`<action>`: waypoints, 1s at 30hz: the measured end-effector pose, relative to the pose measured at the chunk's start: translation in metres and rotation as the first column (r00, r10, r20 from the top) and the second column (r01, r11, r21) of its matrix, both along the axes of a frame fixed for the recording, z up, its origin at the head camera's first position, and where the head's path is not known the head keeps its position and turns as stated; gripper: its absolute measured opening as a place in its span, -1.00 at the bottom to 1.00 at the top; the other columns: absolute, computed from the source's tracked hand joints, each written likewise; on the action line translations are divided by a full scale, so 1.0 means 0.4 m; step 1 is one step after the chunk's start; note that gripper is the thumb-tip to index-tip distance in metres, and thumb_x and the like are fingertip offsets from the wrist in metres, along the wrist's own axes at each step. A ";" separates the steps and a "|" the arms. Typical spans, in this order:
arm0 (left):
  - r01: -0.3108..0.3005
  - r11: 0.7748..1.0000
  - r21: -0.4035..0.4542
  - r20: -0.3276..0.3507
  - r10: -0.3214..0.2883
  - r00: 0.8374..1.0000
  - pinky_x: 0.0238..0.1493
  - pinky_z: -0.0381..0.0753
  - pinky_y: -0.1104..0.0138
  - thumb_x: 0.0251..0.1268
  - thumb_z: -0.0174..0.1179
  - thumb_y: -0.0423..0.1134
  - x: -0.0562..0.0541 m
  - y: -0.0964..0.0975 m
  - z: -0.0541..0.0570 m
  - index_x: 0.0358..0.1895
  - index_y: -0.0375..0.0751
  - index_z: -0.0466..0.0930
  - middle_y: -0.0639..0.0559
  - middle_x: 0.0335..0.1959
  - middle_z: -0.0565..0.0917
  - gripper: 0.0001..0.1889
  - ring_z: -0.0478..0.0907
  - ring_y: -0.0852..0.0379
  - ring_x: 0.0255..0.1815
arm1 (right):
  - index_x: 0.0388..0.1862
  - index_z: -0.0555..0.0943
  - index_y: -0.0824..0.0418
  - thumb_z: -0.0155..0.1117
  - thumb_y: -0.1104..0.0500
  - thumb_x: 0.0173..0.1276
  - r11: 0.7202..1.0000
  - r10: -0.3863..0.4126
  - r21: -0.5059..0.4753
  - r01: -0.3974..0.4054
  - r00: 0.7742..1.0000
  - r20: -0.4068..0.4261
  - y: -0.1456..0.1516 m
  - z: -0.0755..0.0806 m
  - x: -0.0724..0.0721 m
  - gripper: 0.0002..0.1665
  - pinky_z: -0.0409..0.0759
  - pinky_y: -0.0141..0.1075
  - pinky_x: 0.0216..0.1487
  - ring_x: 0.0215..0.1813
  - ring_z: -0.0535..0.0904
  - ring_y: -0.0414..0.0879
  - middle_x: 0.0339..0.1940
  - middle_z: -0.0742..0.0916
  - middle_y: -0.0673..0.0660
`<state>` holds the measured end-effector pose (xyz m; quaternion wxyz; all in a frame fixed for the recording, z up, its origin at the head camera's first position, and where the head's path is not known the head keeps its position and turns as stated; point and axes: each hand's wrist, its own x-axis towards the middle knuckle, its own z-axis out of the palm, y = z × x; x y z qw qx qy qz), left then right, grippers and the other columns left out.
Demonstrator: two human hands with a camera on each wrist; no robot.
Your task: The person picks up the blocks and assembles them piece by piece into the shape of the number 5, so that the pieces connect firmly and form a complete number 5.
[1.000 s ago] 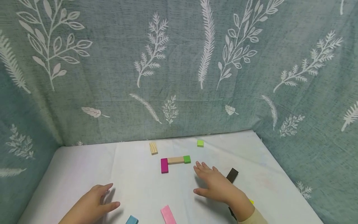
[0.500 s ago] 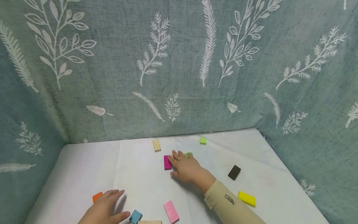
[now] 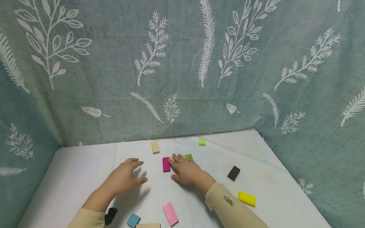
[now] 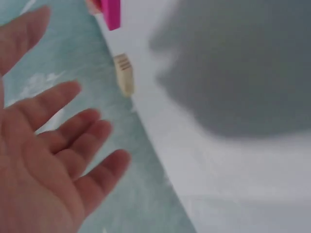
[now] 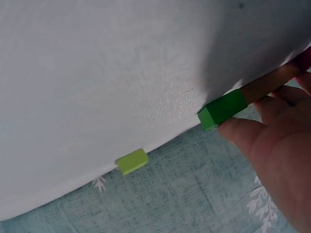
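A magenta block [image 3: 166,164], a plain wooden block [image 5: 269,86] and a green block [image 5: 226,108] lie joined in a row on the white table. My right hand [image 3: 185,171] reaches over this row, fingers spread, its fingertips touching the wooden and green blocks. Part of the wooden block is hidden beneath it in the head view. To the left, my left hand [image 3: 122,175] hovers over the cloth with thumb and fingers apart, holding nothing. The left wrist view shows the same loose fingers, with the magenta block [image 4: 112,12] at the top edge.
A striped wooden block [image 3: 155,147] and a lime block [image 3: 202,142] lie at the back. Black [image 3: 233,173] and yellow [image 3: 246,199] blocks are on the right. Pink [image 3: 170,214], blue [image 3: 133,220] and another wooden block [image 3: 148,225] lie in front. Patterned curtains [image 3: 182,79] surround the table.
My right hand has moved left from beside the green block onto the row and stayed there. My left hand has advanced up and right from the front, towards the row.
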<state>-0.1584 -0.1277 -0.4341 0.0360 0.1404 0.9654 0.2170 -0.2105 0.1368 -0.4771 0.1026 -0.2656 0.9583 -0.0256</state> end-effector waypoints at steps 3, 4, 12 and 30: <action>-0.002 1.000 0.004 -0.008 0.002 1.000 0.28 0.44 -0.22 0.19 0.43 -0.01 -0.107 0.034 -0.019 0.31 -0.35 0.51 -0.38 0.34 0.47 -0.30 0.43 -0.40 0.35 | 0.62 0.20 -0.10 0.20 -0.22 0.46 1.000 -0.008 -0.002 0.008 1.000 -0.005 0.000 -0.012 0.000 -0.17 0.15 0.22 0.55 0.67 0.10 -0.01 0.66 0.22 -0.01; -0.010 1.000 -0.001 0.000 0.010 1.000 0.29 0.43 -0.22 0.19 0.42 -0.02 -0.142 0.041 -0.030 0.33 -0.38 0.48 -0.39 0.35 0.46 -0.29 0.42 -0.41 0.36 | 0.62 0.20 -0.11 0.20 -0.22 0.45 1.000 -0.009 -0.003 0.009 1.000 -0.004 -0.001 -0.016 -0.001 -0.17 0.15 0.22 0.55 0.67 0.11 -0.01 0.66 0.22 -0.02; -0.118 0.991 -0.065 0.126 0.126 0.984 0.37 0.36 -0.24 0.00 0.55 0.02 -0.318 0.062 -0.088 0.44 -0.46 0.30 -0.47 0.40 0.37 -0.01 0.30 -0.46 0.43 | 0.63 0.17 -0.16 0.22 -0.26 0.43 1.000 -0.002 -0.006 0.003 1.000 0.015 -0.005 -0.015 -0.002 -0.13 0.14 0.19 0.56 0.67 0.09 -0.06 0.67 0.20 -0.06; -0.127 0.992 -0.011 0.071 0.127 0.989 0.34 0.36 -0.26 -0.04 0.56 0.06 -0.369 0.040 -0.115 0.41 -0.23 0.44 -0.38 0.40 0.38 -0.10 0.28 -0.46 0.43 | 0.62 0.18 -0.17 0.23 -0.27 0.42 1.000 -0.013 -0.017 0.013 1.000 0.003 0.010 -0.010 -0.005 -0.13 0.14 0.20 0.56 0.67 0.09 -0.06 0.67 0.20 -0.07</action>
